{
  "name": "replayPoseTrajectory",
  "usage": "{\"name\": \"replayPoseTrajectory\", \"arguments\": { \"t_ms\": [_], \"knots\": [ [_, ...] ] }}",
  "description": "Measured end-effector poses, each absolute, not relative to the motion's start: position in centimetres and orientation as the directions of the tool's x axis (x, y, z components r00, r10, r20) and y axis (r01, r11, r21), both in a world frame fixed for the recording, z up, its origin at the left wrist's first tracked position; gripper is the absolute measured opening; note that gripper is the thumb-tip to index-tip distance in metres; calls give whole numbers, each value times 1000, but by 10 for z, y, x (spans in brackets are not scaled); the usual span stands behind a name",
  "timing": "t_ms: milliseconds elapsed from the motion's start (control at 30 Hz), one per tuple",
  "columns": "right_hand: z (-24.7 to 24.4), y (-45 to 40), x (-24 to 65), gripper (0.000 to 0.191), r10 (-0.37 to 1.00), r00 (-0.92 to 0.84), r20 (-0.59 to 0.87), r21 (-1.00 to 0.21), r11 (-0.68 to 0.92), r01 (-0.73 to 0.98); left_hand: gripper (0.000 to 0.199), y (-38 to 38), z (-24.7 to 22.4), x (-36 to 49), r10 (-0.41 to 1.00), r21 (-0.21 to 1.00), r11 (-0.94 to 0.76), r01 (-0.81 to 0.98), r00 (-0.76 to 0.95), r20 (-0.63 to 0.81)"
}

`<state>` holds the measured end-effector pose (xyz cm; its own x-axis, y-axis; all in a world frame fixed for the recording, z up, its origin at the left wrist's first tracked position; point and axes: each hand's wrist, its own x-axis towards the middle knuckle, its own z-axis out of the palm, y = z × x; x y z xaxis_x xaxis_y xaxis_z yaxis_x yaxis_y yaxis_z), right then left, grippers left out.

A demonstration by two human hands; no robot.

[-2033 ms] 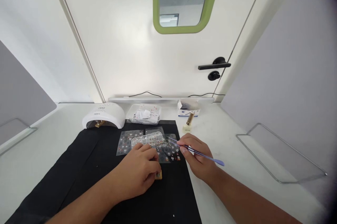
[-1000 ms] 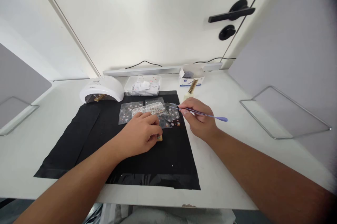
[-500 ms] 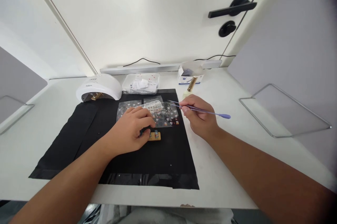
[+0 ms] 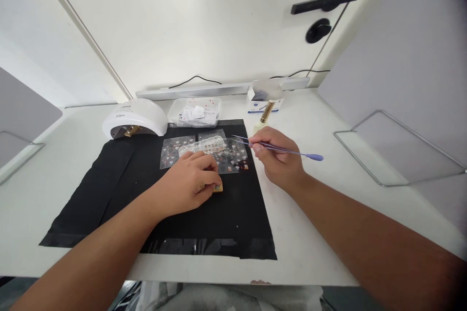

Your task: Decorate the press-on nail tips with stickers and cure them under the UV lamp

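Observation:
My left hand (image 4: pixel 191 179) is over the black mat, its fingers curled and pressed on a small yellow block (image 4: pixel 218 188). Most of the block and whatever sits on it are hidden under the fingers. Purple-handled tweezers (image 4: pixel 288 149) are pinched in my right hand (image 4: pixel 279 157), at the mat's right edge. Their thin metal tips point left, apart, above clear sticker sheets (image 4: pixel 233 157) with small red and white prints. A clear tray of small pieces (image 4: pixel 207 144) lies on the sheets, just beyond my left hand.
The black mat (image 4: pixel 233 218) covers the middle of the white table (image 4: pixel 302 252). At the back stand a white lamp (image 4: pixel 136 116), a plastic tray of packets (image 4: pixel 195 112), an open box (image 4: pixel 264 101) and a gold-capped bottle (image 4: pixel 267 111). A wire stand (image 4: pixel 394 185) is at right.
My left hand has shifted slightly right along the yellow block, and its fingers now cover more of it. My right hand keeps its hold on the tweezers. The camera view has tilted slightly.

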<state>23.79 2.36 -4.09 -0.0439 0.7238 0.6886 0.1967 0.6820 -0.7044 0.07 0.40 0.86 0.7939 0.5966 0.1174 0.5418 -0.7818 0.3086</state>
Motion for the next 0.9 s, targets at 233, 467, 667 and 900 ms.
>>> {"name": "replayPoseTrajectory", "arguments": {
  "t_ms": [233, 467, 667, 900],
  "knots": [
    [-43, 24, 238, 13, 726, -39, 687, -708, 680, 192, 20, 4, 8, 1, 611, 312, -767, 561, 786, 89],
    [-41, 24, 238, 12, 731, -42, 681, -711, 673, 205, 22, 3, 11, -3, 602, 345, -776, 528, 783, 157],
    [-44, 24, 241, 10, 764, -23, 644, -750, 638, 176, 18, 9, 20, -17, 654, 280, -756, 592, 665, 360],
    [-43, 26, 240, 8, 842, 89, 532, -846, 524, 97, 21, 30, 12, -35, 787, 204, -609, 766, 554, 271]
  ]
}}
